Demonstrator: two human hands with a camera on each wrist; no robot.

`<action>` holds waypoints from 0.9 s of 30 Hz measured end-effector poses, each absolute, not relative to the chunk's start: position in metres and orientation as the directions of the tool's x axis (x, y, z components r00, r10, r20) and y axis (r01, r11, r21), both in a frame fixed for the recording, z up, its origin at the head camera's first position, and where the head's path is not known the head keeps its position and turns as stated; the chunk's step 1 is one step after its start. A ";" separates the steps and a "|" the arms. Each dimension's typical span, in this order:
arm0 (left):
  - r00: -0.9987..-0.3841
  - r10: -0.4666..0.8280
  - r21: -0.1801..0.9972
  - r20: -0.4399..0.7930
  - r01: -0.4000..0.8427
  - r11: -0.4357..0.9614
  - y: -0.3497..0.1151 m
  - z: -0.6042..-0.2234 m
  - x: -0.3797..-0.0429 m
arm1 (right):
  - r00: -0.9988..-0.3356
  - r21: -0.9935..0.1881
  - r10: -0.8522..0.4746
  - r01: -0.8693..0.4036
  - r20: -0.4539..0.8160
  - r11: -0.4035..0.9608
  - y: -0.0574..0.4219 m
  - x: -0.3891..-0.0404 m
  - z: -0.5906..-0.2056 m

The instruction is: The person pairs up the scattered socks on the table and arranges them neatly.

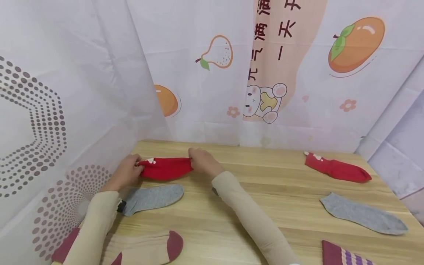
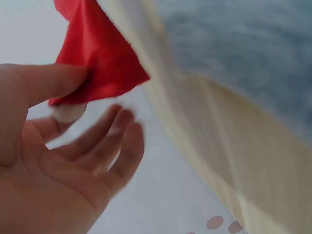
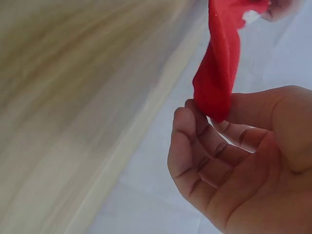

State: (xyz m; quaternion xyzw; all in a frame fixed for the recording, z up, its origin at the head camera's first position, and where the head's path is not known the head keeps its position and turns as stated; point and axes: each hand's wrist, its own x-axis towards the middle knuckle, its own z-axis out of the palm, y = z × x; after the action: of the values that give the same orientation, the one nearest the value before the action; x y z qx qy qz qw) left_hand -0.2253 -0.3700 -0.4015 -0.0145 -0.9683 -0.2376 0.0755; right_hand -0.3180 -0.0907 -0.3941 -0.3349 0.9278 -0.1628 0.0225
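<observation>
A red sock (image 1: 167, 168) with a white patch near its cuff is stretched between both hands at the back left of the table. My left hand (image 1: 127, 170) pinches the cuff end between thumb and forefinger; in the left wrist view the other fingers stand loosely away from the red cloth (image 2: 100, 58). At the toe end, my right hand (image 1: 204, 162) pinches the sock, and the right wrist view shows its tip (image 3: 214, 92) between thumb and fingers. Just in front of it a grey sock (image 1: 155, 198) lies flat, its cuff end partly behind the left wrist.
A second red sock (image 1: 338, 168), another grey sock (image 1: 364, 213) and a maroon sock with purple stripes (image 1: 332, 254) lie along the right side. Front left is a beige sock with maroon toe (image 1: 149, 248), partly behind the left sleeve. Printed curtains (image 1: 198, 95) hang behind the wooden table (image 1: 265, 184).
</observation>
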 end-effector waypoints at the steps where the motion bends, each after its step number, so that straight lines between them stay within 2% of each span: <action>1: -0.986 -0.007 0.483 0.165 0.075 0.873 -0.370 -0.400 -0.224 | -0.777 -0.327 -0.626 -0.611 0.073 0.721 -0.089 -0.318 -0.393; 8: -0.990 -0.004 0.619 0.142 0.085 0.781 -0.370 -0.394 -0.219 | -0.791 -0.371 -0.607 -0.588 0.078 0.718 -0.080 -0.323 -0.389; 21: -0.994 0.079 0.646 0.082 0.113 0.755 -0.360 -0.388 -0.227 | -0.804 -0.418 -0.581 -0.576 0.131 0.703 -0.057 -0.325 -0.381; 27: -0.985 0.117 0.706 0.123 0.170 0.688 -0.357 -0.386 -0.223 | -0.794 -0.413 -0.590 -0.590 0.146 0.693 -0.050 -0.323 -0.379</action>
State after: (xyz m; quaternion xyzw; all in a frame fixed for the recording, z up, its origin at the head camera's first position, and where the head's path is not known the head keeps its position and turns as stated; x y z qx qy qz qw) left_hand -0.2230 -0.3572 -0.3861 -0.0781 -0.9181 -0.3872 0.0342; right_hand -0.3228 -0.0500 -0.3786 -0.3207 0.9202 -0.2247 -0.0008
